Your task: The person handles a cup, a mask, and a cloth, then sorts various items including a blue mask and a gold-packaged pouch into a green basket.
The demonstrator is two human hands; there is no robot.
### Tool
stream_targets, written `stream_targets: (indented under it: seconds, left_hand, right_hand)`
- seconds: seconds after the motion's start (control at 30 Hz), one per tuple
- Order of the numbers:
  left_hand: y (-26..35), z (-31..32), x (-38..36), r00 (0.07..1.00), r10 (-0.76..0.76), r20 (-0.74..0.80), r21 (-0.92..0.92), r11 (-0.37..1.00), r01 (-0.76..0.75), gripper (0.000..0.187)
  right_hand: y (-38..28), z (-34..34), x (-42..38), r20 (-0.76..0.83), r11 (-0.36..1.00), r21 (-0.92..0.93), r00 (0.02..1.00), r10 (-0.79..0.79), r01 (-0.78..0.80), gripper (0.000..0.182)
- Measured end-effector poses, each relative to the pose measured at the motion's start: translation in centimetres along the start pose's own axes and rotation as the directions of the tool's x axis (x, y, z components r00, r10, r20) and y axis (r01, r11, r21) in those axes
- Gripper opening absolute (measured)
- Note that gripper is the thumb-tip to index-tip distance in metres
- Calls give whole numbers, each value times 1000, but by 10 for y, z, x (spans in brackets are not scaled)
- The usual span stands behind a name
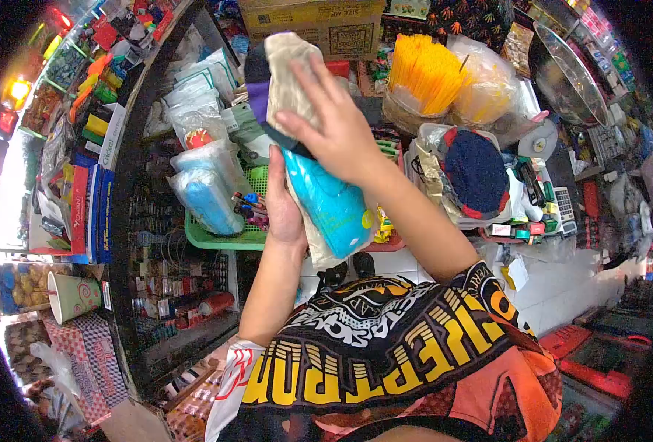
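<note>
My left hand (285, 210) is wrapped round the side of a blue plastic package (332, 206), its thumb pointing up. My right hand (332, 121) lies with its fingers spread on a beige folded cloth (288, 55) at the package's upper end. Dark and purple fabric (257, 96) shows beside the cloth. A cream-coloured layer lies along the lower edge of the blue package. Left of my left hand, a green basket (212, 236) holds clear packets with blue contents (207, 195).
A cardboard box (312, 26) stands at the back. Yellow sticks (426, 74) fill a container at the right, behind a dark blue cloth item (476, 173) in a tub. A calculator (564, 210) lies further right. A paper cup (74, 297) and crowded shelves are on the left.
</note>
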State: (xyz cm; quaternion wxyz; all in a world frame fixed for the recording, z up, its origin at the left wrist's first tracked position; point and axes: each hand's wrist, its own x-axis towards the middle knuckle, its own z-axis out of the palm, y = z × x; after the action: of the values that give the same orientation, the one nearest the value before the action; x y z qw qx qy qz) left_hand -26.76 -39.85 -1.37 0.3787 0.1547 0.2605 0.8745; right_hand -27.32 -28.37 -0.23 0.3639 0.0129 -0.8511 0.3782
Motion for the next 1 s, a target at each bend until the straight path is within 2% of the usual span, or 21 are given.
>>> stream_targets:
  seconds: [0.03, 0.07, 0.1, 0.17, 0.3, 0.43, 0.5, 0.53, 0.57, 0.6, 0.67, 0.7, 0.73, 0.77, 0.8, 0.83, 0.87, 0.9, 0.93, 0.97, 1.0]
  left_hand:
    - [-1, 3, 0, 995, 41, -93, 84, 996, -33, 60]
    - [-3, -1, 2, 980, 135, -145, 178, 978, -109, 63]
    - [-3, -2, 3, 980, 133, -145, 176, 979, -107, 63]
    - [-1, -2, 5, 980, 154, -129, 196, 972, -127, 64]
    - [7, -2, 12, 973, 210, -93, 236, 954, -183, 66]
    - [7, 1, 12, 967, 246, -61, 276, 935, -221, 68]
    - [7, 2, 13, 963, 266, -42, 300, 923, -241, 69]
    - [4, 2, 11, 986, 168, 9, 177, 970, -167, 71]
    - [1, 2, 9, 995, 76, 71, 55, 995, -80, 74]
    - [4, -1, 8, 995, 74, 69, 58, 995, -78, 74]
    - [12, -6, 6, 971, -224, -78, 157, 959, 234, 52]
    - [13, -8, 6, 972, -221, -79, 159, 960, 231, 52]
    - [13, -10, 5, 970, -233, -65, 183, 953, 242, 53]
    - [13, -12, 3, 967, -248, -55, 204, 945, 254, 54]
    - [16, -17, -1, 946, -323, -22, 174, 931, 322, 57]
    - [15, -17, -4, 946, -323, -25, 175, 930, 322, 57]
    - [14, -15, -7, 973, -228, 32, 125, 967, 223, 56]
    - [13, -13, -8, 988, -128, 84, 67, 990, 123, 55]
    - [14, -8, -6, 986, -100, 137, -51, 993, 108, 53]
    - [16, -9, -2, 985, -102, 139, -55, 992, 110, 53]
    - [19, -12, 4, 999, -44, -13, 81, 996, 45, 55]
  right_hand:
    - [-3, 1, -4, 64, 995, -84, 997, -50, 56, 63]
    - [-11, -1, -11, 82, 994, -64, 993, -89, 94, 59]
    - [-18, -2, -22, 82, 994, -66, 993, -87, 92, 59]
    - [-33, -7, -45, 210, 978, -127, 968, -134, 163, 56]
    - [-33, -8, -83, 331, 948, -173, 923, -199, 266, 54]
    - [-18, -13, -46, 187, 963, -198, 972, -146, 182, 60]
    - [-17, -19, -18, -52, 939, -298, 979, -197, 174, 61]
    - [-14, -19, -7, -53, 940, -295, 979, -196, 172, 61]
    - [-10, -18, 3, -83, 989, -118, 991, -103, 92, 61]
    - [-6, -17, 10, -97, 998, 64, 995, -4, 11, 62]
    - [3, -17, 20, -151, 996, 83, 988, 31, -19, 61]
    - [8, -16, 26, -201, 994, 102, 977, 66, -46, 61]
    - [22, -16, 31, -284, 999, 36, 958, 34, -24, 61]
    - [40, -19, 36, -359, 993, -120, 932, -54, 11, 62]
    - [56, -24, 42, -397, 998, 64, 918, 18, 8, 62]
    - [57, -31, 46, -423, 969, 245, 901, 95, 13, 62]
    - [57, -36, 40, -391, 857, 510, 867, 309, -76, 58]
    - [57, -43, 34, -298, 667, 732, 813, 500, -141, 54]
    - [69, -46, 24, -110, 379, 919, 854, 509, -108, 51]
    - [56, -51, 7, 172, 39, 970, 796, 580, -238, 49]
    - [40, -50, -9, 304, -138, 952, 815, 493, -272, 50]
